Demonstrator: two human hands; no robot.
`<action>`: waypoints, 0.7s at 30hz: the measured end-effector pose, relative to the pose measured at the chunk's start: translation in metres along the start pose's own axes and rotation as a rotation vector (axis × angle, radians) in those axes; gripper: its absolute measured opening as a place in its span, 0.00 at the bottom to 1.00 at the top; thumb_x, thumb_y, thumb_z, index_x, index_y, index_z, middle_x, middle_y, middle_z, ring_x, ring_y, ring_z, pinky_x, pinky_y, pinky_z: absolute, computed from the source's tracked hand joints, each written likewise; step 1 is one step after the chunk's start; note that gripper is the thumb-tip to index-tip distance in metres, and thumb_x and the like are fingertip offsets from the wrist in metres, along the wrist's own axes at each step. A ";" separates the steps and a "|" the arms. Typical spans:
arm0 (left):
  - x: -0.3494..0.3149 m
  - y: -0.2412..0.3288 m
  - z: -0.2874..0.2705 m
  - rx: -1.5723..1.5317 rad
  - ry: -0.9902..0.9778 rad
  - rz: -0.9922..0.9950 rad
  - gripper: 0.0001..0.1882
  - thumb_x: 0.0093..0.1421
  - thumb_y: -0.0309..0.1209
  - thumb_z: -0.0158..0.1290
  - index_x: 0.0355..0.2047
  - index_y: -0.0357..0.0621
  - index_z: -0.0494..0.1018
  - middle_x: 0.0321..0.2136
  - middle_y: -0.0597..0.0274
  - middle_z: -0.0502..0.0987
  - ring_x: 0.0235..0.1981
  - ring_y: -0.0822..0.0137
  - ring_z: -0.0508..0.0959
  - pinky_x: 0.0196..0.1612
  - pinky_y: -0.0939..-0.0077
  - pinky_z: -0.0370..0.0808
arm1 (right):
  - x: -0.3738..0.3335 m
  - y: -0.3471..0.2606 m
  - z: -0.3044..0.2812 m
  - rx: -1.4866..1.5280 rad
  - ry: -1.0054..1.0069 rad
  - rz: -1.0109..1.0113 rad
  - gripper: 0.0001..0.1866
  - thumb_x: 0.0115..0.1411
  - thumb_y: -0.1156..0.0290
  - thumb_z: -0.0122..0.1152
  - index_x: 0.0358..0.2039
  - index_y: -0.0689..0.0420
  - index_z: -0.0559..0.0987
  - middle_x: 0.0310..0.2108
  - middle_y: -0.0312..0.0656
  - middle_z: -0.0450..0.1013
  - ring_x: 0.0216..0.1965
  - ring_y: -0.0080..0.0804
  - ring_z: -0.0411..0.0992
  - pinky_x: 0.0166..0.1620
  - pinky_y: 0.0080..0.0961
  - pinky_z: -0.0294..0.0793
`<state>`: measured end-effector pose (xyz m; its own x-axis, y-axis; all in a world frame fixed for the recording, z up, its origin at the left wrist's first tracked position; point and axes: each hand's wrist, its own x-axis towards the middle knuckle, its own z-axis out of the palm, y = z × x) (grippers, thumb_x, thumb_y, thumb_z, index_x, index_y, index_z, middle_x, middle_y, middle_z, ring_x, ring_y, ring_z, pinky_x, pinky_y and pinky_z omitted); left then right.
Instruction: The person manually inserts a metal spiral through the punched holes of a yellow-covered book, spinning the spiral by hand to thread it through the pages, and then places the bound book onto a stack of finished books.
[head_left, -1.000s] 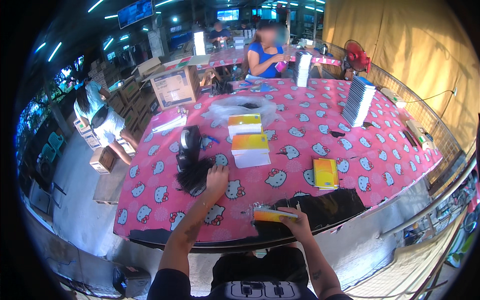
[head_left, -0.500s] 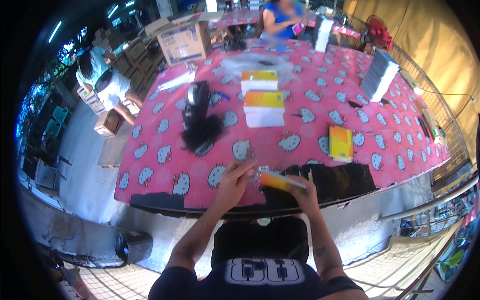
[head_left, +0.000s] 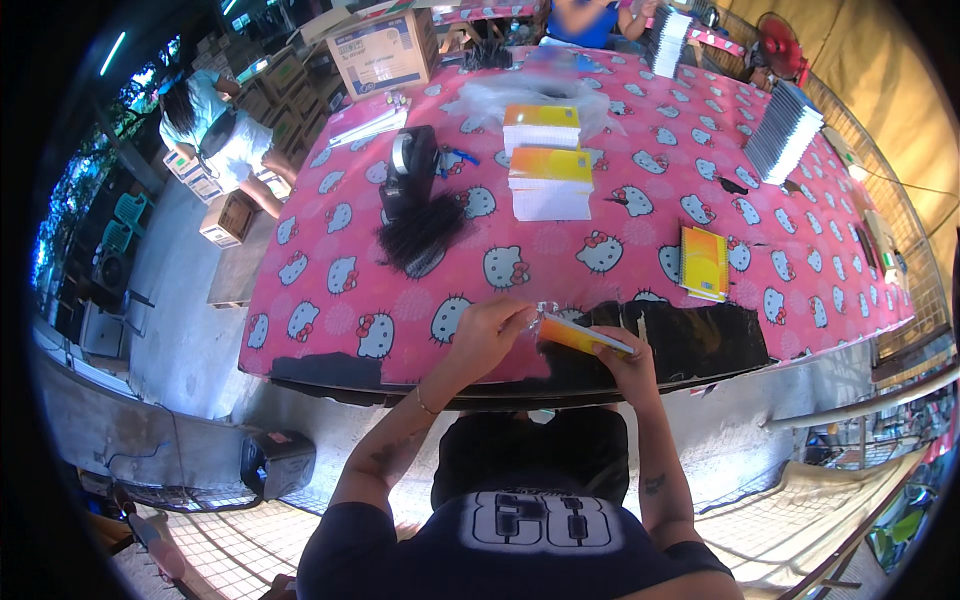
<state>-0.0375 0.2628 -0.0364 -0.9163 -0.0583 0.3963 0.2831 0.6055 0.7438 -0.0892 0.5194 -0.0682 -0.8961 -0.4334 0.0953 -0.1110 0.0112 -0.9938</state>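
A yellow-orange notebook (head_left: 572, 335) slants over the near edge of the pink table (head_left: 565, 280), the right hand (head_left: 630, 362) clasping its right end between thumb and fingers. At its left end, the left hand's (head_left: 488, 332) fingers bunch together; whether they grip anything, I can't tell. Yellow spiral pads (head_left: 705, 262) lie farther right, black bristles (head_left: 422, 235) farther left.

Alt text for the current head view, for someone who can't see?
Right hand holds a yellow notebook at a pink patterned table, left hand near the notebook's end. Beyond lie black strands, two yellow-topped paper stacks and a spiral notebook.
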 end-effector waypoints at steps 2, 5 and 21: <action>0.006 -0.002 -0.002 -0.029 -0.035 -0.013 0.08 0.61 0.25 0.59 0.40 0.36 0.79 0.35 0.54 0.82 0.31 0.65 0.81 0.33 0.76 0.75 | 0.000 0.001 -0.001 -0.024 -0.002 -0.010 0.12 0.63 0.76 0.63 0.48 0.60 0.82 0.40 0.35 0.79 0.42 0.18 0.73 0.48 0.17 0.71; 0.010 0.001 -0.007 -0.111 -0.097 -0.002 0.09 0.61 0.25 0.59 0.42 0.37 0.78 0.35 0.54 0.81 0.32 0.64 0.81 0.34 0.75 0.75 | 0.001 0.003 -0.002 -0.032 0.001 0.000 0.12 0.63 0.76 0.63 0.48 0.60 0.82 0.40 0.35 0.79 0.41 0.18 0.73 0.48 0.17 0.71; 0.026 -0.006 -0.017 0.153 -0.342 0.302 0.17 0.62 0.34 0.58 0.51 0.45 0.74 0.37 0.56 0.77 0.38 0.52 0.80 0.40 0.62 0.77 | -0.003 -0.004 0.001 -0.049 -0.025 0.000 0.13 0.63 0.79 0.61 0.48 0.59 0.82 0.37 0.36 0.79 0.40 0.20 0.73 0.46 0.19 0.72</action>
<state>-0.0581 0.2443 -0.0220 -0.8475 0.3867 0.3637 0.5294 0.6669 0.5244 -0.0859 0.5200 -0.0646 -0.8851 -0.4560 0.0935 -0.1327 0.0546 -0.9896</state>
